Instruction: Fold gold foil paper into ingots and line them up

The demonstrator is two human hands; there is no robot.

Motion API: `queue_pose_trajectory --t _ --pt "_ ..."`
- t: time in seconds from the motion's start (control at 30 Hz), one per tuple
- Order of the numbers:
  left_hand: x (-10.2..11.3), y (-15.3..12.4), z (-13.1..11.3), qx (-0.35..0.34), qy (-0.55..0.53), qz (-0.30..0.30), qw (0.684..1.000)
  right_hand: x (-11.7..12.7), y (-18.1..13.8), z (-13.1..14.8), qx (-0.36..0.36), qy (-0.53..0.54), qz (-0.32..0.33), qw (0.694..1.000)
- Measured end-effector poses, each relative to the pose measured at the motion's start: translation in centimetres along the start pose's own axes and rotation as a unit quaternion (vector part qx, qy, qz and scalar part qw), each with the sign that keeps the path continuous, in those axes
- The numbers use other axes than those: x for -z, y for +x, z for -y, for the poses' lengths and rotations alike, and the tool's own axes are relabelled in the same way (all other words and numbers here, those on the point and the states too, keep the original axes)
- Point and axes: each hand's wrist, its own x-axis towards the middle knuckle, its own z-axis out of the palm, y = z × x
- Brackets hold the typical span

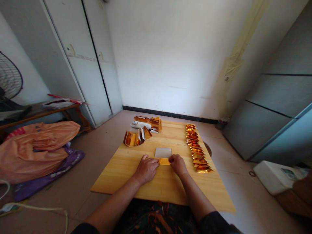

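At the middle of the board, a foil sheet between two hands

On the pale wooden board (117, 177), just in front of the person, lies a small foil-faced paper sheet (163, 152), its dull greyish side up and its near edge turned over into a narrow gold band (165, 161). The band runs crosswise between the hands, its middle bare. The left hand (147, 169) has its fingertips on the band's left end, fingers close together and slightly bent, the thumb lying apart on the far side; whether they grip or only press cannot be told. The right hand (178, 164) has thumb and fingers drawn together at the band's right end, pinching that corner. The greyish panel extends beyond the fingertips, away from the person.

Both forearms reach forward and inward from dark sleeves, the left one on a longer slant, the right one steeper. Both hands are palm down, low over the board, wrists nearly straight, backs of the hands uppermost.

Right of the right hand, a row of folded gold foil pieces (199, 156) runs along the board's right side, closely set one behind another. At the far left lie a curved gold foil sheet (132, 139) and, behind it, a loose pile of gold foil sheets (156, 124).
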Motion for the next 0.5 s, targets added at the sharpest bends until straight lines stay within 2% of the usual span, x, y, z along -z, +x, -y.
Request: queue_pose_trajectory --t 0.2,0.3,0.4,0.5 --pt "0.3 0.3 -0.2 0.015 -0.009 -0.005 1.0 0.0 0.3 -0.9 0.05 -0.041 -0.06 0.996" --pt "0.7 1.0 0.1 0.02 -0.016 0.001 1.0 0.3 0.4 -0.9 0.142 -0.051 -0.085 0.985" --pt "0.9 1.9 0.4 0.026 -0.005 0.009 1.0 0.6 0.4 -0.7 0.234 -0.078 -0.031 0.969" --pt "0.9 2.7 0.6 0.049 0.025 0.006 0.998 0.5 0.0 -0.3 0.254 -0.11 0.024 0.961"
